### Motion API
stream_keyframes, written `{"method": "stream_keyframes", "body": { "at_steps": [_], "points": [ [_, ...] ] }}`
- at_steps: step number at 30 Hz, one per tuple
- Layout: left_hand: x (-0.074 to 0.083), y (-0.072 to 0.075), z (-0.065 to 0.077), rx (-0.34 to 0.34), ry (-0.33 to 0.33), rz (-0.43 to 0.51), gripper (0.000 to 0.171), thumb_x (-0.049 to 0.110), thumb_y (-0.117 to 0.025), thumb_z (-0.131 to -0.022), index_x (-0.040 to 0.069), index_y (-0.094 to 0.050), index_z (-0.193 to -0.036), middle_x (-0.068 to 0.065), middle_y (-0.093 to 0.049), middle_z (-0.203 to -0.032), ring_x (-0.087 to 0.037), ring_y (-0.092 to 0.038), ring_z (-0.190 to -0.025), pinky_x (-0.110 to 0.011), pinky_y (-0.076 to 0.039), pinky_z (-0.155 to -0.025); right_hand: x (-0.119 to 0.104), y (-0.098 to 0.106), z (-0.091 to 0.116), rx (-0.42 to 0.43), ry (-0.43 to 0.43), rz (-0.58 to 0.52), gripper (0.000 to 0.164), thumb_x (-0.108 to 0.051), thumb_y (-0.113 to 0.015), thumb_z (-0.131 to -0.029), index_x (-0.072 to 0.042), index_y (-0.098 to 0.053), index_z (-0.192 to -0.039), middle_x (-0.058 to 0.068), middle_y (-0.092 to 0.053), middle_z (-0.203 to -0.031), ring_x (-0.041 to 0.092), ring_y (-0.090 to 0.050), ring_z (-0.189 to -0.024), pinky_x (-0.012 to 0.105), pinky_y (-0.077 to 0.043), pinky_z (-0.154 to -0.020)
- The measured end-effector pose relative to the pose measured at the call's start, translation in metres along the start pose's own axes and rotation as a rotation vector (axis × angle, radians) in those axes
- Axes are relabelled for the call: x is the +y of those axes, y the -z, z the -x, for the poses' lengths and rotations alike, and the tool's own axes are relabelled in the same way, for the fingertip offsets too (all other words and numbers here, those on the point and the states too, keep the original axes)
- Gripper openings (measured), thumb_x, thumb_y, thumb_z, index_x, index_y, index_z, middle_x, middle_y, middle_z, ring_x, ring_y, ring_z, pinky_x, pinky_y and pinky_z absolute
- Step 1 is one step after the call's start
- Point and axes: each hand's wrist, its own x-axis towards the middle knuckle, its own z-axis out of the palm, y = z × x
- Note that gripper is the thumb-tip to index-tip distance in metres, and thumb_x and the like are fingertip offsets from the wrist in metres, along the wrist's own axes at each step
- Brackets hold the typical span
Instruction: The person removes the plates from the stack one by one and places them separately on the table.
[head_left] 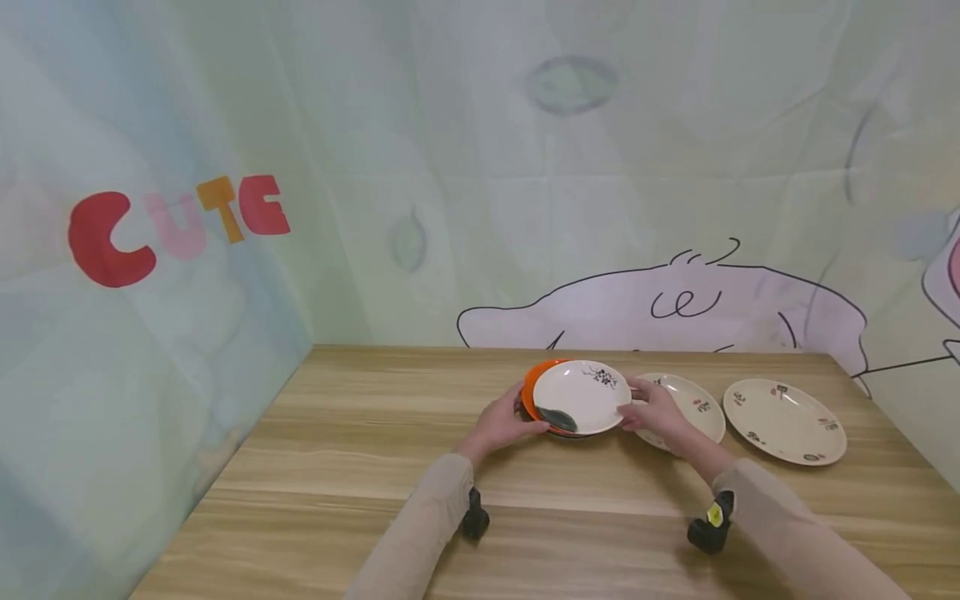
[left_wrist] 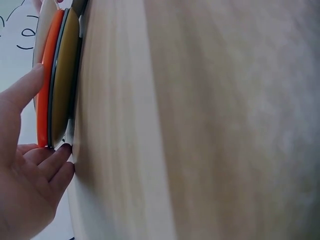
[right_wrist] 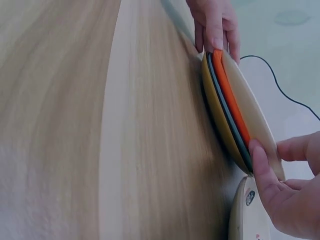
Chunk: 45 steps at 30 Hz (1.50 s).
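A white oval plate (head_left: 577, 398), printed with a dark blossom branch and a grey-green leaf, tops a stack. Below it lies an orange plate (head_left: 529, 390), then a dark-rimmed one (right_wrist: 228, 107) and a mustard-yellow one (left_wrist: 65, 75) at the bottom. My right hand (head_left: 660, 415) pinches the white plate at its right rim, thumb on the near side. There the white plate stands slightly off the orange one. On the left, my left hand (head_left: 498, 423) holds the stack's edge, thumb at the orange rim and fingers spread around the far side.
Two cream plates with small printed motifs lie to the right: one (head_left: 708, 392) partly behind my right hand, the other (head_left: 787, 421) farther right. The wooden table (head_left: 322, 467) meets a printed cloth backdrop (head_left: 390, 167) at the back and left.
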Motion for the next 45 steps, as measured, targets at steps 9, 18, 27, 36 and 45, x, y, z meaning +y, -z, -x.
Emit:
{"method": "stream_keyframes", "body": {
  "at_steps": [9,18,27,36,45],
  "points": [
    [-0.001,0.0,0.0,0.003,0.017,-0.009,0.084,0.038,-0.074,-0.073,0.013,-0.031,-0.141,-0.005,-0.046,-0.135,-0.022,-0.044,-0.122,-0.042,-0.032,-0.104,-0.003,-0.004,0.004,0.054,-0.024,-0.08,0.064,0.006,-0.05,-0.085,0.014,-0.016,-0.137,0.038,-0.033,-0.13,0.01,-0.06,-0.067,0.024,-0.054,-0.067],
    [-0.002,-0.001,0.0,-0.009,0.023,0.007,0.086,0.038,-0.073,-0.074,0.013,-0.028,-0.142,-0.006,-0.044,-0.137,-0.022,-0.044,-0.122,-0.04,-0.034,-0.103,-0.003,0.002,0.01,0.098,-0.007,-0.134,0.063,0.007,-0.049,-0.085,0.012,-0.016,-0.139,0.037,-0.031,-0.132,0.006,-0.059,-0.064,0.023,-0.054,-0.066],
    [-0.001,0.0,0.0,-0.014,0.017,-0.005,0.087,0.039,-0.073,-0.074,0.011,-0.027,-0.143,-0.007,-0.043,-0.138,-0.023,-0.043,-0.123,-0.04,-0.034,-0.103,0.002,0.012,0.017,0.1,0.055,-0.146,0.061,0.008,-0.05,-0.083,0.015,-0.02,-0.136,0.039,-0.033,-0.129,0.006,-0.06,-0.065,0.023,-0.055,-0.066],
    [-0.001,-0.001,0.0,-0.014,0.019,-0.013,0.087,0.039,-0.072,-0.075,0.01,-0.027,-0.143,-0.009,-0.043,-0.137,-0.024,-0.044,-0.122,-0.041,-0.035,-0.102,0.008,0.022,0.03,0.111,0.059,-0.146,0.064,0.009,-0.049,-0.084,0.015,-0.014,-0.138,0.041,-0.03,-0.13,0.004,-0.06,-0.066,0.024,-0.055,-0.067],
    [0.001,0.001,0.002,-0.012,0.032,-0.002,0.087,0.036,-0.073,-0.075,0.007,-0.026,-0.142,-0.011,-0.042,-0.138,-0.025,-0.044,-0.122,-0.041,-0.034,-0.103,0.01,0.035,0.046,0.127,0.036,-0.149,0.064,0.008,-0.049,-0.085,0.013,-0.014,-0.139,0.04,-0.027,-0.132,0.002,-0.06,-0.069,0.023,-0.054,-0.07]
  ]
}}
